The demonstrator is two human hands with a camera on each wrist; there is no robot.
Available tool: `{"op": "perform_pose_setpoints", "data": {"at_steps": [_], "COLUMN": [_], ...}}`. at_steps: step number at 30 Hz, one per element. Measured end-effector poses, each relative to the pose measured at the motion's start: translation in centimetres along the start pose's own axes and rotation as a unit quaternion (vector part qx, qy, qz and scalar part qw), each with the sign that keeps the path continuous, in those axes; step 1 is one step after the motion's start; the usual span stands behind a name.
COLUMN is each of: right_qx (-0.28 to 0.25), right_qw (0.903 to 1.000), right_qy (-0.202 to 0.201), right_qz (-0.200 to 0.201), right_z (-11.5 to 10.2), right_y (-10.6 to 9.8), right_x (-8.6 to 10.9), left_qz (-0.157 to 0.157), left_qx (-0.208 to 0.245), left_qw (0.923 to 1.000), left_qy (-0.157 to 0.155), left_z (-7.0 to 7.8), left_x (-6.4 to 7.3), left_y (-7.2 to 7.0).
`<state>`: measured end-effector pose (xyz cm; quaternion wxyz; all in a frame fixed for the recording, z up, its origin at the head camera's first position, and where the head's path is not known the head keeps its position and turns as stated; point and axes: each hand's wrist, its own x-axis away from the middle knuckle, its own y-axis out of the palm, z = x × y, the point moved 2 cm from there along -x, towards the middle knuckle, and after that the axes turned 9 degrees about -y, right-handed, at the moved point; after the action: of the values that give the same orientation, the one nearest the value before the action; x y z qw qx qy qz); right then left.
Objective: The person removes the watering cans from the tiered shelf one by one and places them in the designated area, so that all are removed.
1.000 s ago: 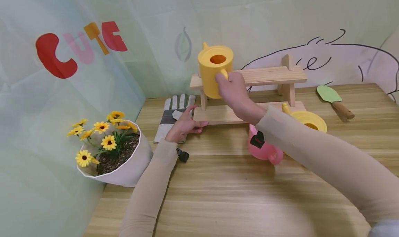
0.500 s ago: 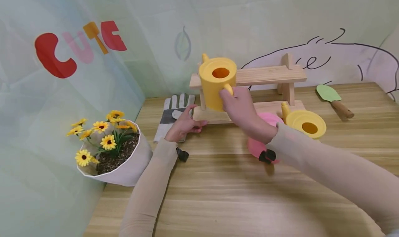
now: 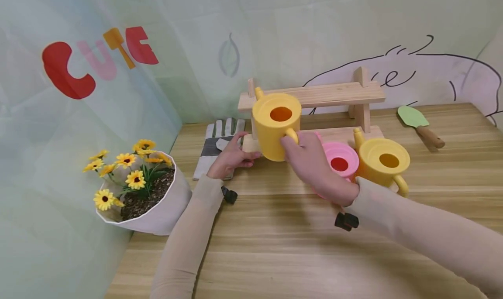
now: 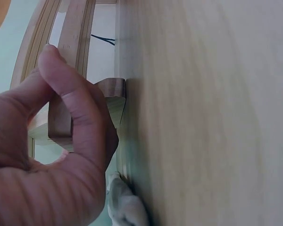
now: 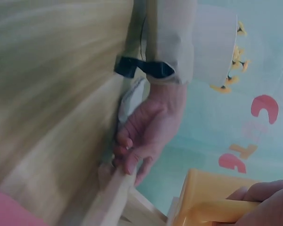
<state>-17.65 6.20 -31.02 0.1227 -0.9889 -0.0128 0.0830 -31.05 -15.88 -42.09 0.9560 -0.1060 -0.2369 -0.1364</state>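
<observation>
My right hand (image 3: 314, 163) grips the handle of a yellow watering can (image 3: 271, 137), held upright in the air in front of a two-tier wooden shelf (image 3: 338, 94). The handle and curled fingers also show in the right wrist view, beside the yellow can (image 5: 203, 188). With thumb and fingers my left hand (image 3: 232, 157) holds the left end of the lower board; the left wrist view has the fingers (image 4: 85, 113) curled round the wood. A pink watering can (image 3: 342, 152), partly hidden by my right hand, stands beside a second yellow watering can (image 3: 387, 159).
A work glove (image 3: 210, 148) lies flat left of the shelf, partly under my left hand. At the left stands a white pot (image 3: 169, 211) with yellow flowers (image 3: 135, 179). A green trowel (image 3: 416, 118) with a wooden handle lies at the back right of the table (image 3: 275, 246).
The held yellow watering can has come down and slightly right, toward the person, from in front of the upper board to the lower board's level. My left hand stays on the shelf.
</observation>
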Motion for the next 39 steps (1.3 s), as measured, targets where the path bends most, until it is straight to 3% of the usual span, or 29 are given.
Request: {"op": "perform_pose_setpoints", "data": {"at_steps": [9, 11, 18, 22, 31, 39], "right_qx": [0.02, 0.023, 0.012, -0.001, -0.008, 0.0], "right_qw": [0.9993, 0.9992, 0.9986, 0.9991, 0.9969, 0.9961], "right_qy": [0.026, 0.031, 0.05, 0.043, 0.078, 0.088], "right_qz": [-0.02, -0.014, -0.014, -0.005, -0.012, -0.004], "right_z": [2.0, 3.6, 5.9, 8.0, 6.5, 7.2], "right_y": [0.5, 0.6, 1.1, 1.5, 2.0, 2.4], "right_x": [2.0, 2.0, 3.6, 4.2, 6.2, 6.6], "left_qz": [0.001, 0.001, 0.016, 0.019, 0.016, 0.014], "left_qx": [0.01, 0.01, 0.011, 0.011, 0.012, 0.011], "left_qw": [0.9999, 0.9999, 0.9997, 0.9996, 0.9997, 0.9998], "left_qy": [-0.008, -0.008, -0.015, -0.015, -0.013, -0.008], "left_z": [0.0, -0.1, 0.0, 0.0, 0.0, 0.0], "left_x": [-0.2, -0.3, -0.1, -0.1, -0.1, 0.1], "left_y": [0.1, 0.1, 0.2, 0.3, 0.2, 0.2]}}
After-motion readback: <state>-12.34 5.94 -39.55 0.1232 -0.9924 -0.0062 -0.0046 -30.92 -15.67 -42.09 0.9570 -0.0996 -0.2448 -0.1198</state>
